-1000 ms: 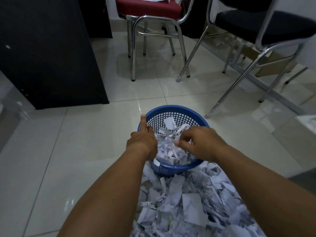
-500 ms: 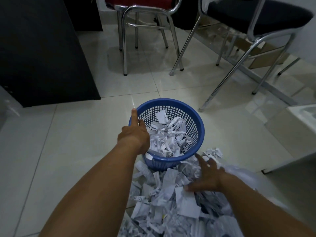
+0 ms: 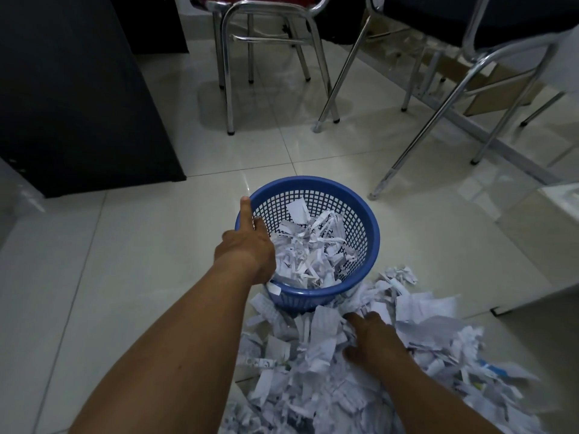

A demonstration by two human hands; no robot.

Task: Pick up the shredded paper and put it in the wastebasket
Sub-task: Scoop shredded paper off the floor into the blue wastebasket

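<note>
The left hand (image 3: 247, 245) holds the wastebasket (image 3: 374, 234) by its rim; the right hand (image 3: 369, 336) rests on the shredded paper (image 3: 322, 339).

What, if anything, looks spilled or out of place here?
A large heap of shredded paper lies spilled on the tiled floor against the near side of the blue wastebasket, itself partly filled. Nothing looks damaged.

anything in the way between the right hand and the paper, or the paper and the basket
Nothing visible. The right hand is on the shredded paper, which lies against the open wastebasket; the left hand holds its left rim only.
</note>
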